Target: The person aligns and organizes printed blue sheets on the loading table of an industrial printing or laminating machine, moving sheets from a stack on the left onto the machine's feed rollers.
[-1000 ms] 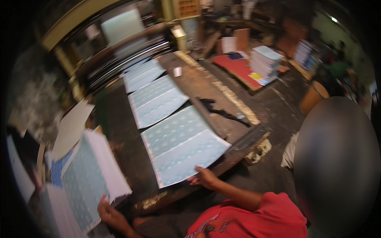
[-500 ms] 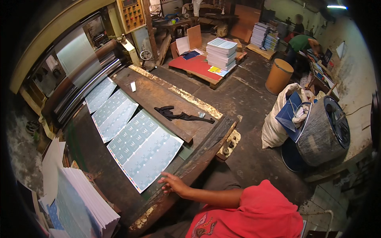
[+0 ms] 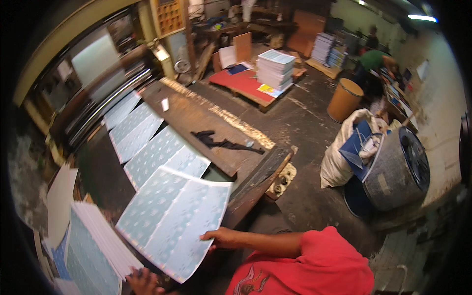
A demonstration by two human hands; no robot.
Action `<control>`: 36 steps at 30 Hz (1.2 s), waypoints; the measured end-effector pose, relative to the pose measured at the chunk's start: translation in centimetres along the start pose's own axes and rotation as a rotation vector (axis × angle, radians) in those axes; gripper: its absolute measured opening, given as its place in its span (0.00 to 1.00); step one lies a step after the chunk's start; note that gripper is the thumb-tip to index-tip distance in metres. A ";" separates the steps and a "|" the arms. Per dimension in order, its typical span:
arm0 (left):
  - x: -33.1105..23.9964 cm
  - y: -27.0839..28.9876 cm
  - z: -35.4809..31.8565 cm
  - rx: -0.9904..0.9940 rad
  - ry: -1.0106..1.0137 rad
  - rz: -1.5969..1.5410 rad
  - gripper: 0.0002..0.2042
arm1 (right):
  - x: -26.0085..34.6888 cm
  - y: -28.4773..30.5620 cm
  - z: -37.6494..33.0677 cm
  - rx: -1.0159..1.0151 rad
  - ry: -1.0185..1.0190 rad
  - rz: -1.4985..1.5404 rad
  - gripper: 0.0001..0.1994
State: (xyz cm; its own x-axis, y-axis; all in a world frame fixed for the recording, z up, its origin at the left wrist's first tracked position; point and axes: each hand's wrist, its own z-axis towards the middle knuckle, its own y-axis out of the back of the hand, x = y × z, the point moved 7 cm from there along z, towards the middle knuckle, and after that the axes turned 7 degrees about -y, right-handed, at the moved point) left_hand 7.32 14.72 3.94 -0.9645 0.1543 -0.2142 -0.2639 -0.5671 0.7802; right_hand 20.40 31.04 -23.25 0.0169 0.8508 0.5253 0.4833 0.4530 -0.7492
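My right hand (image 3: 220, 239) is closed on the near right edge of a large printed sheet (image 3: 172, 221), thumb on top. Pale blue-green with rows of small motifs and a lighter band, the sheet tilts over the near end of a dark metal bench. Its far edge overlaps a second printed sheet (image 3: 164, 155); more like it run back in a row toward the rollers. My left hand (image 3: 143, 282), somewhat blurred at the bottom edge, has its fingers apart beside a thick stack of sheets (image 3: 101, 236) at lower left. Nothing shows in that hand.
Machine rollers (image 3: 110, 105) stand at the far left. A black cloth (image 3: 226, 142) lies on the bench's right side plate. Beyond is a red-topped pallet (image 3: 233, 86) bearing a paper stack. To the right are a brown drum (image 3: 345, 101), a white sack (image 3: 339, 157) and a bent-over person (image 3: 372, 60).
My right hand, earlier open over the nearest sheet's corner, has gripped that sheet and drawn it nearer. My left hand has come into view. The sheets behind have moved, and another shows near the rollers.
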 end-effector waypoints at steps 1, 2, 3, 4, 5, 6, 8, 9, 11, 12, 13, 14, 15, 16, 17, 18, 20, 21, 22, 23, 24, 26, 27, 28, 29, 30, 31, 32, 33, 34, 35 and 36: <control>1.4 1.1 -0.7 -0.096 0.047 0.092 0.16 | -1.2 2.1 -0.1 -0.102 -0.022 -0.008 0.19; 3.5 1.6 -1.7 -0.083 0.060 0.207 0.16 | -2.2 3.6 -0.7 -0.244 -0.001 0.020 0.18; 5.3 1.6 -3.0 -0.063 0.075 0.321 0.18 | -3.1 5.5 -1.9 -0.334 -0.103 -0.091 0.17; 6.5 2.2 -3.5 -0.077 0.209 0.318 0.20 | -3.7 5.9 -2.1 -0.291 -0.052 -0.126 0.16; 8.0 2.2 -3.8 -0.104 0.341 0.301 0.23 | -4.2 6.8 -3.0 -0.264 -0.056 -0.223 0.16; 8.8 2.1 -4.1 -0.086 0.424 0.311 0.23 | -4.1 5.8 -4.7 -0.371 -0.075 -0.200 0.15; 10.0 2.2 -4.5 -0.086 0.479 0.360 0.22 | -5.5 6.1 -6.1 -0.331 -0.110 -0.221 0.16; 10.4 2.3 -5.0 -0.093 0.459 0.400 0.21 | -5.8 5.6 -6.7 -0.309 -0.107 -0.199 0.17; 10.6 2.6 -5.6 -0.145 0.519 0.374 0.20 | -5.5 4.1 -7.7 -0.280 -0.101 -0.188 0.18; 10.6 2.7 -5.9 -0.172 0.541 0.355 0.20 | -5.7 3.8 -8.0 -0.284 -0.122 -0.187 0.18; 10.5 2.8 -5.9 -0.178 0.561 0.337 0.20 | -5.7 3.6 -8.3 -0.295 -0.132 -0.187 0.19; 10.4 3.0 -5.9 -0.183 0.580 0.317 0.20 | -5.7 3.5 -8.5 -0.307 -0.142 -0.186 0.19; 10.2 3.3 -5.9 -0.187 0.598 0.296 0.20 | -5.7 3.4 -8.3 -0.314 -0.144 -0.149 0.19; 10.2 3.5 -6.0 -0.195 0.590 0.241 0.20 | -5.6 3.3 -8.0 -0.325 -0.141 -0.113 0.20; 10.5 3.7 -6.3 -0.222 0.602 0.184 0.20 | -5.5 3.2 -7.7 -0.337 -0.138 -0.077 0.20; 10.9 3.9 -6.8 -0.248 0.614 0.126 0.20 | -5.3 3.2 -7.4 -0.327 -0.143 -0.064 0.21; 11.2 3.9 -7.1 -0.262 0.646 0.085 0.20 | -5.9 4.6 -6.0 -0.307 -0.142 0.000 0.21; 11.8 3.7 -7.3 -0.326 0.712 0.031 0.20 | -6.2 5.4 -5.4 -0.298 -0.140 0.033 0.22; 12.3 3.5 -7.1 -0.393 0.768 -0.021 0.20 | -5.5 5.3 -4.9 -0.293 -0.135 0.052 0.22; 12.6 3.3 -7.3 -0.459 0.819 -0.076 0.20 | -5.2 5.4 -4.4 -0.296 -0.128 0.058 0.22; 12.9 3.1 -7.9 -0.463 0.841 -0.061 0.21 | -5.1 5.5 -3.9 -0.301 -0.118 0.067 0.22; 13.2 3.0 -7.5 -0.403 0.819 0.032 0.22 | -3.5 5.4 -3.5 -0.339 -0.049 0.094 0.23; 13.6 2.7 -7.3 -0.381 0.787 0.052 0.22 | -3.0 5.5 -3.0 -0.326 -0.032 0.062 0.25; 13.3 3.0 -7.3 -0.333 0.665 0.127 0.21 | -2.8 5.1 -2.8 -0.359 -0.091 0.079 0.24; 13.3 3.2 -8.1 -0.340 0.680 0.165 0.21 | -2.3 5.0 -1.9 -0.385 -0.034 0.039 0.25; 15.0 3.0 -10.0 -0.360 0.678 0.123 0.23 | -2.8 5.7 -0.7 -0.374 -0.053 0.043 0.24; 16.0 2.8 -11.4 -0.428 0.709 0.042 0.23 | -2.5 5.7 0.2 -0.350 0.003 0.009 0.23; 17.2 2.7 -13.2 -0.499 0.687 -0.050 0.23 | -2.3 5.1 0.6 -0.351 -0.033 -0.023 0.23; 18.7 2.7 -14.2 -0.528 0.675 -0.109 0.22 | -2.1 4.9 1.2 -0.319 0.001 0.020 0.23; 10.6 3.5 -6.8 -0.576 0.746 0.135 0.17 | -2.3 5.5 1.6 -0.346 0.027 0.052 0.22; 9.4 3.6 -6.0 -0.563 0.754 0.141 0.16 | -2.2 5.6 1.6 -0.336 0.069 0.039 0.20; 8.5 3.3 -6.6 -0.559 0.775 0.152 0.16 | -2.5 5.7 0.8 -0.374 0.094 0.026 0.20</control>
State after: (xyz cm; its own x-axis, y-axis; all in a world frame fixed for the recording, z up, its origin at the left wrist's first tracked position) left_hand -1.70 8.81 0.83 -0.6668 -0.4156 -0.6186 0.0951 -0.8707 0.4825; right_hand 22.39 31.68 -29.20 0.1049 0.8246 0.5559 0.7672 0.2885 -0.5728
